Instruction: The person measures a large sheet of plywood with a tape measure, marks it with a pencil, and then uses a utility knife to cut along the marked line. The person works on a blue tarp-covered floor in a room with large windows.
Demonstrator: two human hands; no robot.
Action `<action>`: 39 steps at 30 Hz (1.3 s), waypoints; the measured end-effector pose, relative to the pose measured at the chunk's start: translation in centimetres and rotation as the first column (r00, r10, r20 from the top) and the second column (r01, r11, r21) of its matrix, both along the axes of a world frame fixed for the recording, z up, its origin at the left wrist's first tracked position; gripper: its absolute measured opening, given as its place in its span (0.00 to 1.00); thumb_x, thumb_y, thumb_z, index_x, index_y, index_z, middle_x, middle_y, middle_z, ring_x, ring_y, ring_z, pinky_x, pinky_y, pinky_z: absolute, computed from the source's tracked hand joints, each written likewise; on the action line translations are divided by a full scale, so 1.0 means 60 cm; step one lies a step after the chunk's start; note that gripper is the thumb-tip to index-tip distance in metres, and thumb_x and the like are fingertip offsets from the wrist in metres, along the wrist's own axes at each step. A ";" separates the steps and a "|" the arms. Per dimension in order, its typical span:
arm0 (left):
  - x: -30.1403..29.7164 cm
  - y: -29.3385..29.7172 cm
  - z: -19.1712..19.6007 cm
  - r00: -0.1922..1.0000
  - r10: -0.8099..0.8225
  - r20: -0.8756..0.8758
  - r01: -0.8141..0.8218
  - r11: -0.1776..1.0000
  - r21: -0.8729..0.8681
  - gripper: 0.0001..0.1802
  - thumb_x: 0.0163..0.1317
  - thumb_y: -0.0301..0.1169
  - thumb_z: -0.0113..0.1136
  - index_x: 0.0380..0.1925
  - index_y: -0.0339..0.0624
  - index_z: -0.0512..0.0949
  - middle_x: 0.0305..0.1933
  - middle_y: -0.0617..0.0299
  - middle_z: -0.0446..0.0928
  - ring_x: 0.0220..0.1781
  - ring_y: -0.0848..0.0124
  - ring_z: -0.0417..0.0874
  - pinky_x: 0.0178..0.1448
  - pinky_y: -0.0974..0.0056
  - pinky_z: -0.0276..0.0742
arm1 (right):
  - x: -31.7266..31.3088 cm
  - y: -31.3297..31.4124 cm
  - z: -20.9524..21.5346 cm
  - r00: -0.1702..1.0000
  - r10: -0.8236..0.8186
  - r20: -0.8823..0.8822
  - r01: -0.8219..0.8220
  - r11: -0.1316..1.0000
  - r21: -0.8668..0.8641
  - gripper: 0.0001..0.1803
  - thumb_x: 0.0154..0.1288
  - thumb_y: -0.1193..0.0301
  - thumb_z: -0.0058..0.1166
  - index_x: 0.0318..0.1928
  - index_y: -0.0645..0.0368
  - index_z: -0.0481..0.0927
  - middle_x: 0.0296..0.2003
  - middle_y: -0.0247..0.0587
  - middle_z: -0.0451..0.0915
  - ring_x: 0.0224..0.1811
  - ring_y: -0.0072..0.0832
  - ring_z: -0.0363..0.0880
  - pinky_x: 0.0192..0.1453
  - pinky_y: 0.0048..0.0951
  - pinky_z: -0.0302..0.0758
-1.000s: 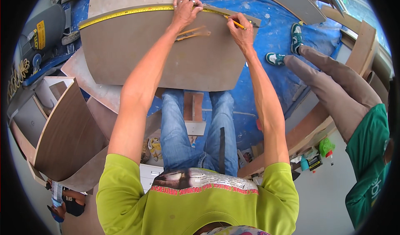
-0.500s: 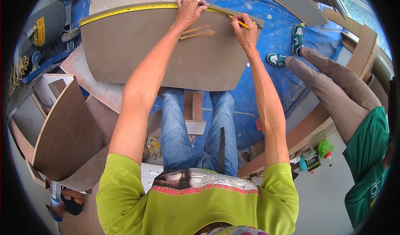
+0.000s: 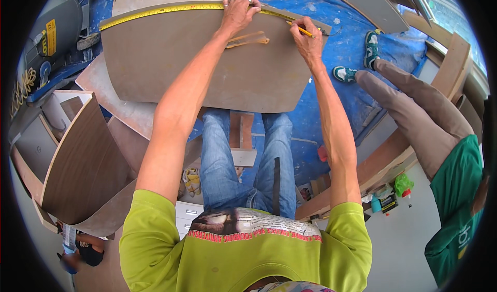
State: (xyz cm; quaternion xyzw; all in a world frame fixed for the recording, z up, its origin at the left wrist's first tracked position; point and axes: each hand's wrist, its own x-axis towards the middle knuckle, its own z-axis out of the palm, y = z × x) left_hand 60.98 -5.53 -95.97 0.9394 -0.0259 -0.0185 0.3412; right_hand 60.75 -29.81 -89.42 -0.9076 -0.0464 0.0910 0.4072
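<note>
A large brown board (image 3: 207,74) with curved edges lies in front of me. Along its far edge runs a yellow tape measure (image 3: 155,11), stretched from the left corner toward the right. My left hand (image 3: 239,15), with rings on its fingers, holds the tape down at the edge, its fingers bent over it. In my right hand (image 3: 309,42) is a yellow pencil (image 3: 306,32), pinched, its tip at the tape near the board's right end. Between my hands a thin tan V-shaped tool (image 3: 249,41) rests on the board.
Blue sheeting (image 3: 339,100) covers the floor. To the right stands a person in a green shirt (image 3: 455,167), feet close to the board. A curved brown wooden panel (image 3: 85,162) is at the left, below a grey wheeled machine (image 3: 57,33). Another person (image 3: 88,250) is at lower left.
Both hands stay at the board's far edge, with the pencil still at the tape. The view has shifted very slightly. The person at the right has moved an arm a little.
</note>
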 end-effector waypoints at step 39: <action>-0.153 0.017 0.238 0.926 -0.377 -0.006 0.365 0.891 0.270 0.08 0.72 0.34 0.56 0.44 0.47 0.81 0.44 0.63 0.85 0.48 0.64 0.84 0.77 0.46 0.55 | -0.231 0.002 0.079 0.979 -0.191 -0.071 0.183 0.977 -0.114 0.33 0.51 0.73 0.63 0.60 0.61 0.70 0.56 0.60 0.69 0.59 0.60 0.67 0.55 0.60 0.75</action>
